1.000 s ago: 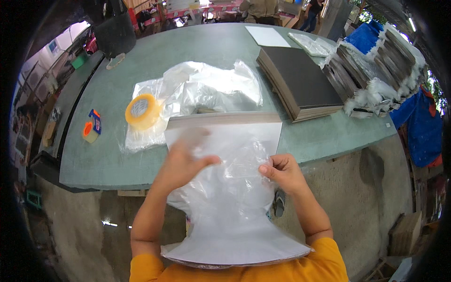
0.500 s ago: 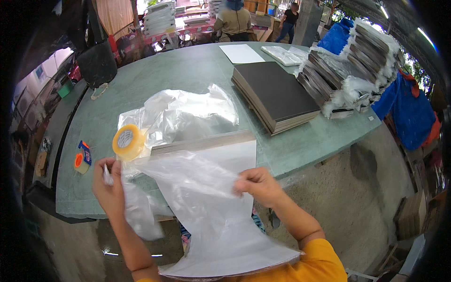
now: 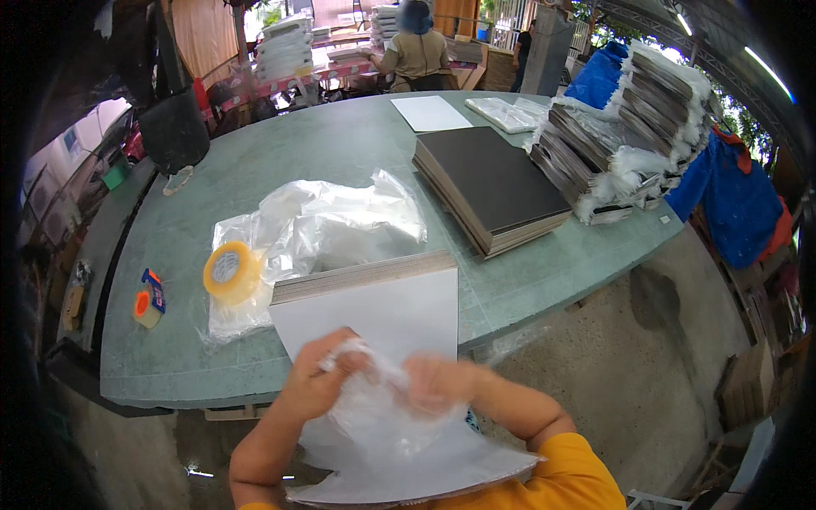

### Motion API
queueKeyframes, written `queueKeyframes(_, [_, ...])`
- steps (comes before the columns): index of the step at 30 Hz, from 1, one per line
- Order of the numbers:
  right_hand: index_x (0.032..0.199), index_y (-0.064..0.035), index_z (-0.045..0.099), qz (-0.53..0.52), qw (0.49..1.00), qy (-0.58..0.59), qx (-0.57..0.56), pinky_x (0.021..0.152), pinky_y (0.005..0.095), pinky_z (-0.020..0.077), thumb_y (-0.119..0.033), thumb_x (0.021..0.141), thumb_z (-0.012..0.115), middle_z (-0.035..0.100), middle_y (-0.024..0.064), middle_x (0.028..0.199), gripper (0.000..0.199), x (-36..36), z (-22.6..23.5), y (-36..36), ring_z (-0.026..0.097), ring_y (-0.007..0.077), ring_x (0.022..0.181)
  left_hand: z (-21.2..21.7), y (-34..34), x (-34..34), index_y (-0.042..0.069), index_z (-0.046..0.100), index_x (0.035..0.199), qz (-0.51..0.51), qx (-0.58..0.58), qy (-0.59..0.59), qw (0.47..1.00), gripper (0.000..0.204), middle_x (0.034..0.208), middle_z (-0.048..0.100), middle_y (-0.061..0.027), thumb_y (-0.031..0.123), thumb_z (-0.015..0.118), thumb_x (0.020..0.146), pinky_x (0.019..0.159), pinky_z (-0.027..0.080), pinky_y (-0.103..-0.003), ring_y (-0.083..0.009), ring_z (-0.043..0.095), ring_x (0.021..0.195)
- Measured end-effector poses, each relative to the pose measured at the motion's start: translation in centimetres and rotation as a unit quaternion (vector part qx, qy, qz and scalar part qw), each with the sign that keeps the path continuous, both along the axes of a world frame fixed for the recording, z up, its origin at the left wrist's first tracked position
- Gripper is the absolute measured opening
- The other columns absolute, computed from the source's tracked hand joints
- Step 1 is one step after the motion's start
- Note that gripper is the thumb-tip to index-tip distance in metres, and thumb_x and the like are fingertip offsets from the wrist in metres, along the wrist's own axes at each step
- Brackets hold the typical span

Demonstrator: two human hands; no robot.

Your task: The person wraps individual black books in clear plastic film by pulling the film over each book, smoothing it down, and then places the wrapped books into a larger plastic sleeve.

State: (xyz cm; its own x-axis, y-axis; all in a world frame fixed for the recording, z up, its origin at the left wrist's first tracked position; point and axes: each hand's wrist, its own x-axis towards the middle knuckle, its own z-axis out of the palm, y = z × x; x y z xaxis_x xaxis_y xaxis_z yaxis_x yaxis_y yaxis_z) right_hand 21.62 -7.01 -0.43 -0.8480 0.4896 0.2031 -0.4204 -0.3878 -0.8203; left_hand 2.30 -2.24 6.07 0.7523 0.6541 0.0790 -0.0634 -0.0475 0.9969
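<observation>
A stack of boards with a white top sheet [image 3: 365, 310] leans from the table edge toward my body, its layered grey edges at the far end. A clear plastic bag [image 3: 387, 442] covers its near part. My left hand [image 3: 323, 378] is closed on a bunched part of the plastic, over the middle of the stack. Close beside it, my right hand [image 3: 438, 382] is closed on the same plastic, blurred by motion. Beyond the stack, more clear plastic bags [image 3: 340, 212] lie crumpled, with a large roll of clear tape [image 3: 231, 270] resting on their left part.
A small tape dispenser [image 3: 150, 299] lies at the left of the green table [image 3: 187, 365]. To the right sits a dark-topped stack of boards [image 3: 493, 183]; plastic-wrapped stacks [image 3: 625, 127] stand behind it. A white sheet [image 3: 430, 113] lies at the back. A person [image 3: 416, 51] sits beyond.
My left hand has moved right and nearer, and my right hand has come left and down. The stretched plastic is now gathered between them, uncovering more of the white top sheet.
</observation>
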Motion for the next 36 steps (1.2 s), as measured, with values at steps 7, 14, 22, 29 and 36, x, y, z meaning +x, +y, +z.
queueKeyframes(7, [0.095, 0.0081, 0.054, -0.14, 0.987, 0.077, 0.01, 0.059, 0.0369, 0.0449, -0.015, 0.077, 0.058, 0.058, 0.0165, 0.075, 0.03, 0.8, 3.8, -1.8, 0.057, 0.0212, 0.071, -1.4, 2.3, -3.3, -0.003, 0.055, 0.089, -0.278, 0.052, 0.124, 0.951, 0.026, 0.073, 0.059, -0.0047, 0.021, 0.058, 0.081, 0.058, 0.04, -0.024, -0.0105, 0.051, 0.065])
queueKeyframes(14, [0.093, 0.0008, 0.053, 0.05, 0.779, -0.448, 0.435, 0.063, 0.0384, 0.0465, -0.025, 0.073, 0.062, 0.058, 0.0185, 0.081, 0.034, 1.3, 0.0, -2.1, 0.058, 0.0305, 0.075, 0.3, 0.3, -1.9, 0.002, 0.051, 0.086, -0.435, 0.206, 0.083, 0.873, 0.02, 0.067, 0.054, -0.0193, 0.02, 0.055, 0.08, 0.057, 0.042, -0.036, -0.032, 0.055, 0.068])
queueKeyframes(22, [0.09, -0.005, 0.057, -0.132, 0.479, -0.639, 0.586, 0.069, 0.0421, 0.0449, -0.028, 0.064, 0.067, 0.059, 0.0125, 0.078, 0.036, 5.4, -2.8, -0.6, 0.058, 0.0292, 0.077, -3.8, -4.9, -1.1, 0.004, 0.051, 0.069, -0.18, 0.722, 0.198, 0.638, 0.01, 0.068, 0.056, -0.0065, 0.013, 0.047, 0.069, 0.044, 0.045, -0.032, -0.0244, 0.058, 0.058])
queueKeyframes(29, [0.097, -0.0057, 0.057, -0.184, 0.457, -0.67, 0.556, 0.082, 0.0405, 0.0409, -0.018, 0.071, 0.056, 0.056, 0.0158, 0.093, 0.029, 2.2, 4.1, -2.3, 0.054, 0.0277, 0.091, -2.9, 0.8, -2.9, 0.003, 0.052, 0.07, -0.078, 0.489, 0.466, 0.733, 0.01, 0.068, 0.057, -0.0141, 0.012, 0.046, 0.072, 0.051, 0.048, -0.038, -0.0297, 0.058, 0.061])
queueKeyframes(36, [0.077, -0.0035, 0.053, -0.226, 0.375, -0.611, 0.66, 0.074, 0.0414, 0.0418, -0.012, 0.069, 0.052, 0.056, 0.0139, 0.081, 0.012, 1.5, 3.1, -2.1, 0.054, 0.0277, 0.084, -3.4, -1.2, -3.3, 0.004, 0.055, 0.07, -0.309, 0.488, 0.275, 0.769, 0.011, 0.066, 0.058, -0.017, 0.012, 0.048, 0.069, 0.048, 0.046, -0.039, -0.0288, 0.057, 0.056])
